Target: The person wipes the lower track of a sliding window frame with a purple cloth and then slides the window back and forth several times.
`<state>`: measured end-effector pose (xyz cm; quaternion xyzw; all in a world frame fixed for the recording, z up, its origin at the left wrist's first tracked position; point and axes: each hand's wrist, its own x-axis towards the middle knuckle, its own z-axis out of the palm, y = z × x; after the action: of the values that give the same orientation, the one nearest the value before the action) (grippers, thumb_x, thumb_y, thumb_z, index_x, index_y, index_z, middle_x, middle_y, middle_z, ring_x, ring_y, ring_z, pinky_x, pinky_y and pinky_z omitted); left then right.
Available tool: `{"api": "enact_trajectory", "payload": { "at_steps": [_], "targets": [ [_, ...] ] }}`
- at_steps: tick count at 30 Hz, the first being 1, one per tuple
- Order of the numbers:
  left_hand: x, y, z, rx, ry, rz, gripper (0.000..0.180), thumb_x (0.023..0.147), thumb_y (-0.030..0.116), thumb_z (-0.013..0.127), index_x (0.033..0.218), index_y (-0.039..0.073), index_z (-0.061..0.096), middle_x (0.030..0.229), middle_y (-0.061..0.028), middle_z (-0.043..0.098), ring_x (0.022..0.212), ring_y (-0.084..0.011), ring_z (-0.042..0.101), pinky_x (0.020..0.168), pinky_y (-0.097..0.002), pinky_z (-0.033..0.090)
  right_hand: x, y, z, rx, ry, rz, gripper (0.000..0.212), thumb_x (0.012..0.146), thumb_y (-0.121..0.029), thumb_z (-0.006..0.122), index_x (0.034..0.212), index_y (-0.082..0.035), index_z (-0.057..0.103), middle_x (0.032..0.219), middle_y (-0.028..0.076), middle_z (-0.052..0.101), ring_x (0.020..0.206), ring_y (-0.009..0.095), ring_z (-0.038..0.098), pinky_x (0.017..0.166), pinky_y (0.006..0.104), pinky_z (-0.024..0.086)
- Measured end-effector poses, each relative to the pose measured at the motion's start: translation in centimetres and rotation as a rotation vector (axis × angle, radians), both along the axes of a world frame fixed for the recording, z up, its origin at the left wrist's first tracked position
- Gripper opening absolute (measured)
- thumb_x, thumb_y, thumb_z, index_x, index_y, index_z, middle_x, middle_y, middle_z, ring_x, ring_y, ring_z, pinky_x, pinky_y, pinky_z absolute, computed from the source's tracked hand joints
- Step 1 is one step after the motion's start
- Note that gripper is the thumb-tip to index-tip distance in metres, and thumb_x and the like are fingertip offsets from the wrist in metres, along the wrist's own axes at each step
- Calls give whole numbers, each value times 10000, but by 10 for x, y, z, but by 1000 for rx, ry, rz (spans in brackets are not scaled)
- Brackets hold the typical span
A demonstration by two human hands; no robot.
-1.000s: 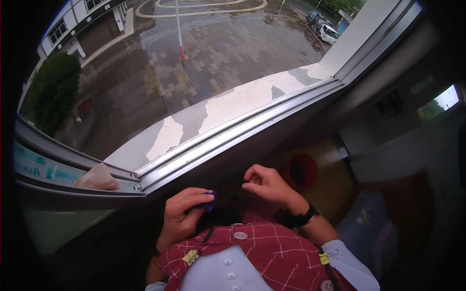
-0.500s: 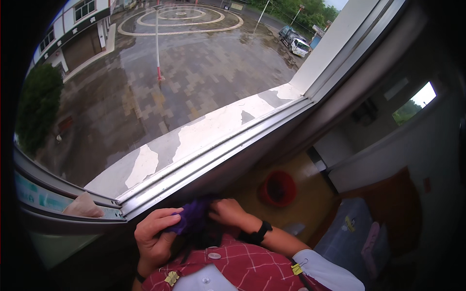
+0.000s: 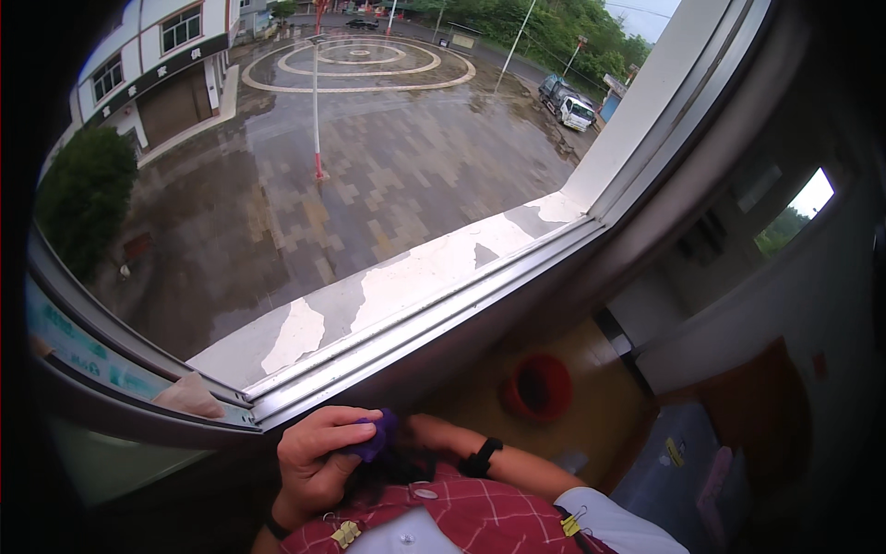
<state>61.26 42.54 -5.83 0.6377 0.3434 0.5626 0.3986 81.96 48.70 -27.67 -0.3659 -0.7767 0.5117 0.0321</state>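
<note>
My left hand (image 3: 318, 452) is closed around a bunched purple cloth (image 3: 377, 438), thumb below and fingers over its top. The cloth is held just in front of my chest, below the window sill. To the right of it is my right hand (image 3: 432, 432), with a black band on its wrist. Its fingers are smeared and partly hidden behind something dark and fluffy, so their grip cannot be made out. This dark, stringy stuff (image 3: 397, 466) hangs below the cloth; I cannot tell what it is. I wear a red checked garment (image 3: 471, 499) with yellow clips on it.
An open window with a metal sliding track (image 3: 425, 325) and a peeling outer ledge (image 3: 397, 286) lies ahead, above a wet paved square. A pale crumpled piece (image 3: 189, 397) rests at the track's left end. A red bucket (image 3: 560, 388) stands on the floor at right, near a grey-covered seat (image 3: 678, 452).
The view has shifted, so the window and bucket sit lower and further right. The purple cloth shows less, bunched closer in my left hand. My right hand has become blurred.
</note>
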Motion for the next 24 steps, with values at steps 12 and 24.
{"api": "enact_trajectory", "payload": {
  "at_steps": [12,24],
  "targets": [
    [-11,-5,2,51,-32,23,235,771,-20,635,1002,8,670,1026,-207,650,922,-286,653,806,-317,506,-6,1,16,-290,160,-163,275,866,-262,608,999,-32,677,904,137,689,807,167,639,742,331,499],
    [-9,-4,1,76,-78,-22,239,780,-47,618,1005,19,667,1019,-221,645,924,-284,654,806,-320,515,-27,5,-21,-430,233,-48,360,861,-158,615,1198,-37,576,1147,123,626,1033,208,589,910,352,468]
  ]
}}
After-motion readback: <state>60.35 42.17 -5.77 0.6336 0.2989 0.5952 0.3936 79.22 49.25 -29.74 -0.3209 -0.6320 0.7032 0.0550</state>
